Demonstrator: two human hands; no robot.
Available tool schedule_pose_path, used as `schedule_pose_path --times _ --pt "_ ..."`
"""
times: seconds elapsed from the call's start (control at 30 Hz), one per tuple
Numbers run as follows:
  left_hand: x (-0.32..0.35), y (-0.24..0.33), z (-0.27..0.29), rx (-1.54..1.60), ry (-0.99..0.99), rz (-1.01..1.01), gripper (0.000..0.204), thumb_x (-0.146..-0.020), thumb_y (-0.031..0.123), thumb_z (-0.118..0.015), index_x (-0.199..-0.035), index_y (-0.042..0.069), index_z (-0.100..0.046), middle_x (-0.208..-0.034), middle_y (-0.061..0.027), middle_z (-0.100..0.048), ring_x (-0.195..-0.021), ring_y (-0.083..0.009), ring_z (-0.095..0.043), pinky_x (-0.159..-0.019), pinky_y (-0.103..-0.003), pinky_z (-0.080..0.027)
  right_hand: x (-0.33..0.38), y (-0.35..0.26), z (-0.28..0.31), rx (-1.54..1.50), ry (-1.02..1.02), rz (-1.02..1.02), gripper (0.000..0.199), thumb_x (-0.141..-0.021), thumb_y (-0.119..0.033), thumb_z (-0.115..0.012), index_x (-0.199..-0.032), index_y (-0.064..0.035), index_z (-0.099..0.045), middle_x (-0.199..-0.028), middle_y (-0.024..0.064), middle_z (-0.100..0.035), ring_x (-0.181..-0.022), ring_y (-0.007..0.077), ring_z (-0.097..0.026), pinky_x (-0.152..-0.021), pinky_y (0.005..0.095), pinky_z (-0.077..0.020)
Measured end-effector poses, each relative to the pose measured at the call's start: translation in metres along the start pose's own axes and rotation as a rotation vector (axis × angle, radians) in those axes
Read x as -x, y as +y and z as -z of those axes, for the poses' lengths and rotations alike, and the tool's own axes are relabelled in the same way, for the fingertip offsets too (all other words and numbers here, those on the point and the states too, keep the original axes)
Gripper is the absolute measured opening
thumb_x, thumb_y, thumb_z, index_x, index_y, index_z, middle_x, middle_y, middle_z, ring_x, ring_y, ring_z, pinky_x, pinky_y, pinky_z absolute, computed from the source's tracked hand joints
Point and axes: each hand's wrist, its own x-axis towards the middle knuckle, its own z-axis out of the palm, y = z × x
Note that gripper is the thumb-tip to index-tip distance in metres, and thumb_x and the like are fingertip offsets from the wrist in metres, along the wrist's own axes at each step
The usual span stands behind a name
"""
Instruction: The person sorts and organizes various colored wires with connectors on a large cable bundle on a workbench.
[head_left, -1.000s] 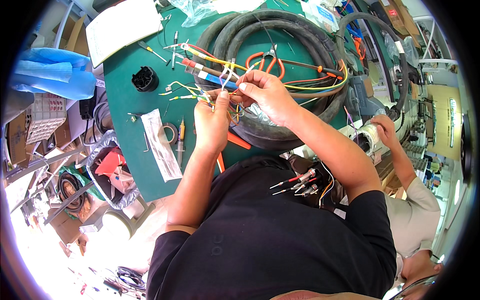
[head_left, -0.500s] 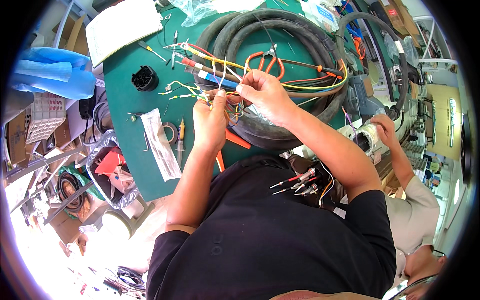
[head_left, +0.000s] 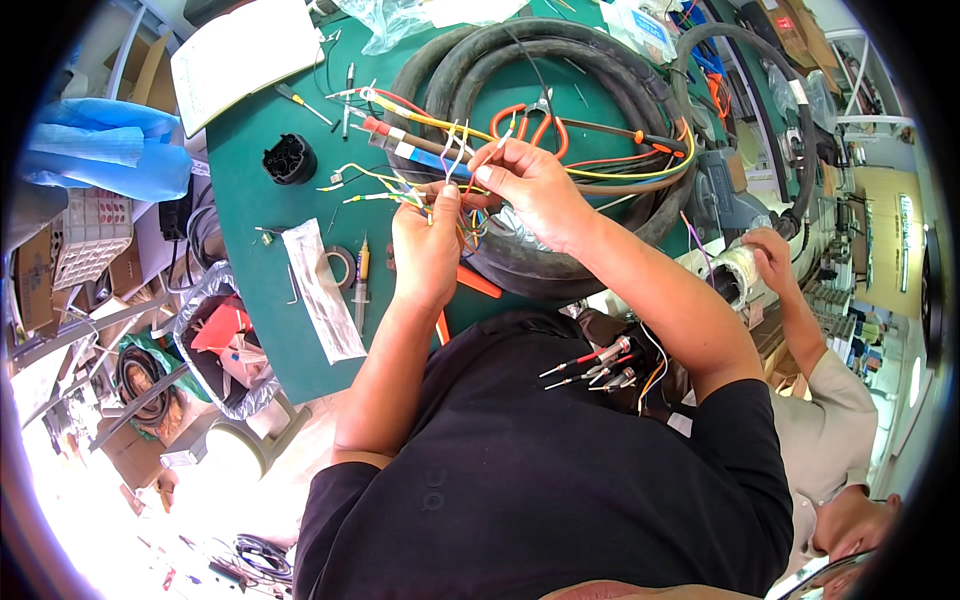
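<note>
My left hand is closed, thumb pressed against the fingers, on thin wires whose pale ends stick up past the thumb. Beside it, my right hand pinches another thin wire with a light tip. Thicker cores, with a blue sleeve and a red one, pass just beyond both hands. Several green-yellow wires fan out left of my left hand. All of these lie in front of a coiled thick black cable. My fingers hide where the wires meet.
On the green table are a black round connector housing, a syringe, a tape roll, a screwdriver and orange-handled pliers. An open notebook lies at the far left. A co-worker's hand is at the right.
Both hands stay close together. The wires above my left thumb have shifted slightly right, and a light wire tip now stands up from my right fingers.
</note>
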Motion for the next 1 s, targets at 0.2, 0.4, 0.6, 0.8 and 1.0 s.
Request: schedule_pose_path --times 0.2,0.4,0.6,0.8,1.0 --pt "0.001 0.001 0.0 0.006 0.008 0.008 0.019 -0.098 0.013 -0.047 -0.105 -0.003 -0.052 -0.091 -0.016 -0.065 -0.079 -0.0184 -0.065 -0.066 -0.03 -0.054 0.0 -0.002 -0.001 0.031 -0.004 0.004 0.008 -0.095 -0.005 -0.051 -0.097 -0.0023 -0.059 -0.095 0.0016 -0.055 -0.09 0.0091 -0.056 -0.081 0.0275 -0.0558" --pt "0.001 0.002 -0.002 0.01 -0.015 -0.008 0.019 -0.098 0.013 -0.046 -0.104 -0.004 -0.052 -0.091 -0.0154 -0.065 -0.077 -0.017 -0.065 -0.064 -0.028 -0.053 0.001 -0.002 -0.001 -0.004 -0.009 -0.01 0.007 -0.096 -0.005 -0.05 -0.095 -0.0024 -0.057 -0.095 0.0014 -0.055 -0.092 0.0094 -0.056 -0.082 0.0266 -0.0546" --pt "0.003 0.011 -0.003 -0.019 -0.004 0.008 0.016 -0.096 0.012 -0.052 -0.099 -0.003 -0.054 -0.087 -0.0118 -0.065 -0.066 -0.0092 -0.057 -0.057 -0.023 -0.046 0.0 -0.001 -0.001 -0.059 -0.011 -0.025 0.008 -0.095 -0.006 -0.052 -0.098 -0.0019 -0.057 -0.099 0.0025 -0.057 -0.093 0.0098 -0.058 -0.084 0.0266 -0.0536" --pt "0.004 0.01 -0.011 -0.232 0.095 -0.149 0.014 -0.093 0.01 -0.056 -0.097 -0.003 -0.056 -0.079 -0.005 -0.062 -0.06 -0.0045 -0.051 -0.051 -0.02 -0.041 0.001 -0.009 -0.006 -0.014 -0.053 -0.044 0.012 -0.094 -0.008 -0.055 -0.101 0.0003 -0.06 -0.096 0.0045 -0.062 -0.089 0.011 -0.06 -0.082 0.0269 -0.052" --pt "0.008 0.014 -0.012 -0.269 0.064 -0.133 0.015 -0.093 0.012 -0.057 -0.096 -0.003 -0.058 -0.081 -0.0048 -0.063 -0.061 -0.0024 -0.049 -0.051 -0.019 -0.039 -0.002 -0.002 0.003 0.016 -0.088 -0.056 0.012 -0.092 -0.009 -0.058 -0.1 -0.0002 -0.062 -0.092 0.0049 -0.064 -0.087 0.0118 -0.062 -0.081 0.0278 -0.0518"
